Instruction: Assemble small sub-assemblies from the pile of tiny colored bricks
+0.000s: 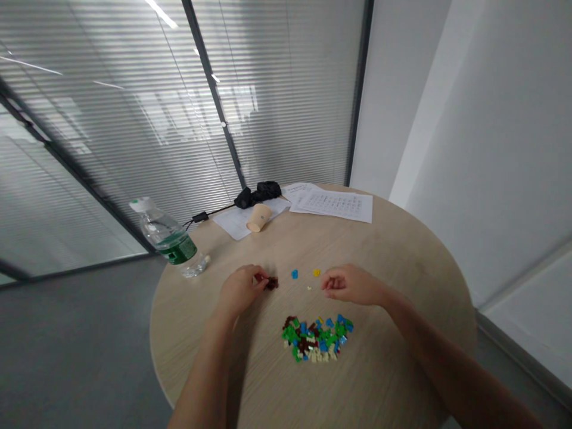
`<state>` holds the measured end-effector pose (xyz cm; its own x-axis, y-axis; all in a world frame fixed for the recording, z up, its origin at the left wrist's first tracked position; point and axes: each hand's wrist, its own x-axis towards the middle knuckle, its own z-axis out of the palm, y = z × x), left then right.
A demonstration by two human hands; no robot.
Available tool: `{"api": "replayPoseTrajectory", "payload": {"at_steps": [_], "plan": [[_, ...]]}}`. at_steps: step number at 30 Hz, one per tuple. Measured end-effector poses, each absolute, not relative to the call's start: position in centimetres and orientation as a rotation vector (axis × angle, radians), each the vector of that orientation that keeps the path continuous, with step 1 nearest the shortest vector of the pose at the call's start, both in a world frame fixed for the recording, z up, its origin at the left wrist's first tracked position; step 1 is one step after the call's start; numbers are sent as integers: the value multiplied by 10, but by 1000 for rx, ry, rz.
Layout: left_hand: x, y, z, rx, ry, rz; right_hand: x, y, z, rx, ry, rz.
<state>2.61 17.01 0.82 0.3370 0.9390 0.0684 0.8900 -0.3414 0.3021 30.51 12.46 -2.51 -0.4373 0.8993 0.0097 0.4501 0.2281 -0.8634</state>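
- the round wooden table (402,280) curves away on all sides, and both my forearms come in over its near edge
- the pile of toy bricks (317,339) in green, blue, brown and cream sits between my arms, well in from the near edge
- my left hand (241,291) is out ahead of the pile and to its left, wrist low, knuckles up
- its fingers (258,279) are pinched narrow on a small dark red brick, right beside a small clump of dark brown bricks (271,283)
- my right hand (351,285) is level with the left, palm down, reaching in from the right
- its fingers (328,283) are curled in with a narrow gap, and i see nothing held
- between my hands lie a blue brick (294,274), a yellow brick (316,272) and a tiny cream brick (309,288), not touching each other
- the water bottle (167,235) stands well left of my left hand, near the table's edge
- at the far edge are the papers (333,205), a tan cup (259,217) on its side, a black bundle (259,195) and a cable (210,210), all well beyond my hands
- a glass wall with blinds (134,119) runs behind the table
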Motion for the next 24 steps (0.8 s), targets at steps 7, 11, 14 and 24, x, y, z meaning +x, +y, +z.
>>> {"api": "replayPoseTrajectory", "payload": {"at_steps": [7,11,14,24], "plan": [[25,171,7,2408,1640,360,320,119,-15,-1302,-2117,1730],[28,170,8,2419,1652,433,319,120,-16,-1311,-2125,1648],[35,165,11,2401,1623,505,318,121,-19,-1346,-2148,1585],[55,157,6,2417,1360,579,312,123,-24,-1321,-2276,1266]]}}
